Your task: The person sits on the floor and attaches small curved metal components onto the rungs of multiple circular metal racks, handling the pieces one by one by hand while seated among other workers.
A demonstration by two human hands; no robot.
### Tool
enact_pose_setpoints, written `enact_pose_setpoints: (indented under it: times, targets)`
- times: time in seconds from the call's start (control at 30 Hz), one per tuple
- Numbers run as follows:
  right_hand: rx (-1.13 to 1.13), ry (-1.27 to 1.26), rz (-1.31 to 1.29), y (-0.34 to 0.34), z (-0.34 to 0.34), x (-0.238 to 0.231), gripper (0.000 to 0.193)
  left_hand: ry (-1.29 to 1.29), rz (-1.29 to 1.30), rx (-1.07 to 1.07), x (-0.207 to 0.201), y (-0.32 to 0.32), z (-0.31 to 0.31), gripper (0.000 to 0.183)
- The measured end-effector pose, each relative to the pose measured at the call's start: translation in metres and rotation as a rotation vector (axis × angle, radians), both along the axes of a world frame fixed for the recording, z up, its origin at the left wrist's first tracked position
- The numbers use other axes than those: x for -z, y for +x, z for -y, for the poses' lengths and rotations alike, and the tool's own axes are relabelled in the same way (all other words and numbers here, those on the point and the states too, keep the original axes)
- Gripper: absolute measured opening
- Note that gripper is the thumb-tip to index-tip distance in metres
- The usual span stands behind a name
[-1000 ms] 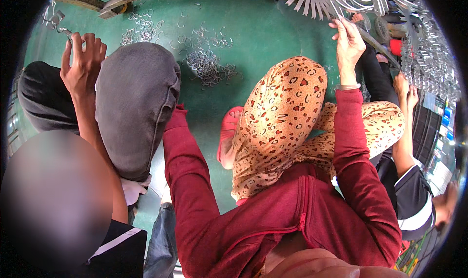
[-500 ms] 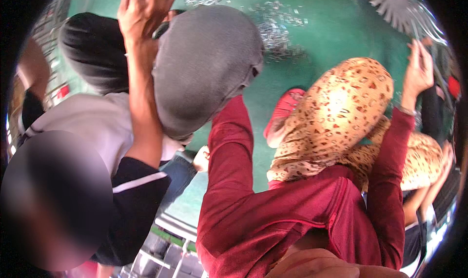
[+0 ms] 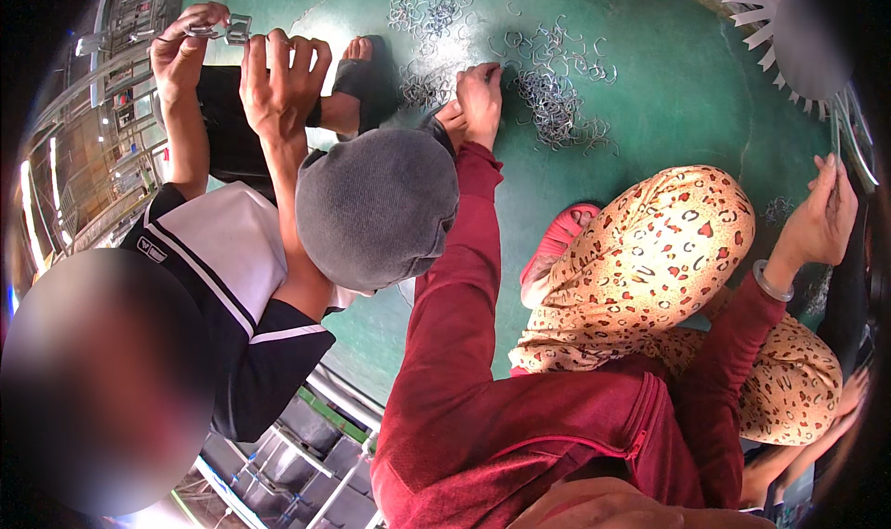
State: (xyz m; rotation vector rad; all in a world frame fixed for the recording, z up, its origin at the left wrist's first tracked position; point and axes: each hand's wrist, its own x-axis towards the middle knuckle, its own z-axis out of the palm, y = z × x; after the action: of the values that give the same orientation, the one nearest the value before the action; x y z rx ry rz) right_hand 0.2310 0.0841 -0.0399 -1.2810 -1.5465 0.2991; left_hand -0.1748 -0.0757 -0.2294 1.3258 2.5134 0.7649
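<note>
My left hand (image 3: pixel 478 102), in a red sleeve, reaches forward onto a heap of small bent wire clips (image 3: pixel 552 93) strewn on the green floor (image 3: pixel 668 83). Its fingers are bunched on the heap's left edge, and whether they hold a clip is hidden. My right hand (image 3: pixel 821 218), wearing a bangle, is raised at the right and pinches a thin metal strip (image 3: pixel 833 144) between thumb and fingers. My knee in leopard-print trousers (image 3: pixel 659 251) is bent up between my arms.
A person in a grey knit cap (image 3: pixel 376 209) and a black-and-white shirt crouches at my left, holding a small metal piece (image 3: pixel 227 30) up with both hands. A metal fan-shaped part (image 3: pixel 770 9) lies far right. A red sandal (image 3: pixel 557 241) rests by my knee.
My left hand has come into view, stretched out to the clip heap. The view has swung toward the floor ahead. The neighbour's second hand has risen to the metal piece.
</note>
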Motion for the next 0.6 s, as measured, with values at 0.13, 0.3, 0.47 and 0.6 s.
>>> enact_pose_setpoints:
  times: [0.13,0.3,0.47,0.6]
  targets:
    - [0.042,-0.030,0.039,-0.002,0.002,-0.004,0.013,0.047,0.033,-0.183,0.000,0.008,-0.015,0.020]
    - [0.012,0.005,0.036,0.002,0.001,0.000,0.011,0.124,0.135,-0.357,-0.001,0.004,-0.008,0.015]
    - [0.033,-0.011,0.072,0.002,-0.003,0.000,0.011,0.096,-0.061,-0.157,0.005,0.007,-0.018,0.013]
    - [0.074,-0.007,0.088,-0.002,-0.002,-0.002,0.011,0.097,-0.053,-0.218,0.002,0.016,-0.038,0.014]
